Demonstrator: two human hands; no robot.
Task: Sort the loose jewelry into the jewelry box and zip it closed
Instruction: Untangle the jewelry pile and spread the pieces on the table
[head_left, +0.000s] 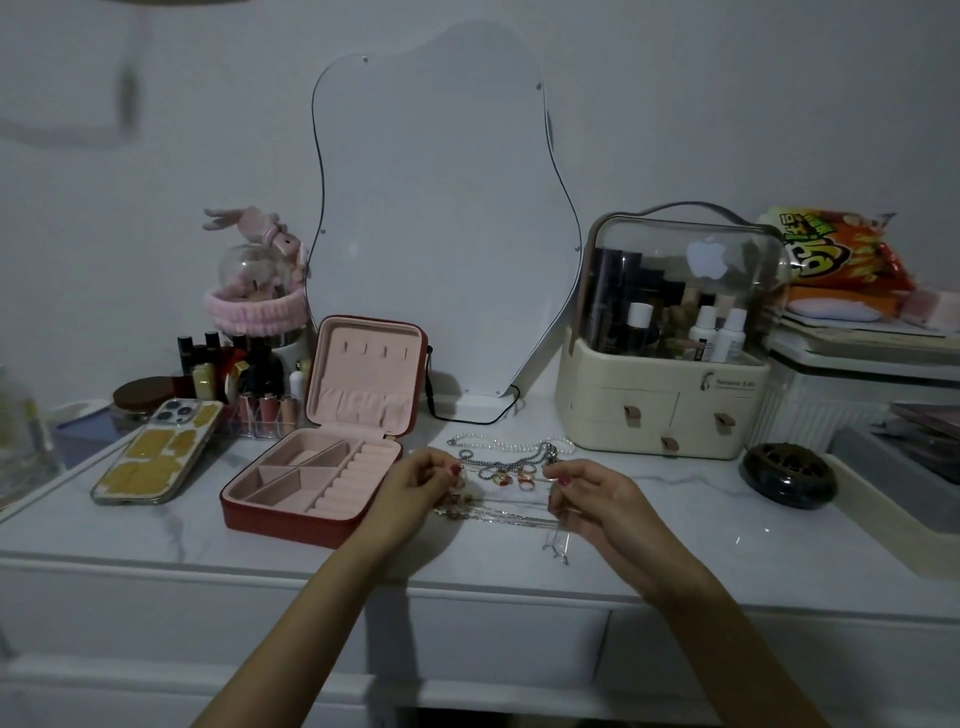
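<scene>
Pale marble-look vanity top across the whole width, seen from above and in front. At the back, a wavy-edged mirror leaning against the wall. To the right, a cream cosmetics organiser with a clear domed lid and small drawers. To the left, a phone lying face down.

Left of centre, the red jewelry box, unzipped and lying open, lid propped upright, pink lining showing. Compartments and ring rolls apparently bare, as far as visible.

Just right of the box, the loose jewelry heaped on the table: a pearl strand furthest back, a dark bead chain in front of it, several rings in the middle, thin silver chains nearest.

Over that heap, both hands. Left hand with fingers curled together, tips pinched at something small and hard to make out. Right hand likewise curled, fingertips closed on what looks like a fine chain, though too thin to be sure.

Step in hand, by judgement: very early in the sorting, picking or untangling a first piece, nothing yet stowed. Next move likely calling for lifting one piece free without dragging its tangled neighbours, then carrying it left into a fitting compartment. Zipping still far off.
</scene>
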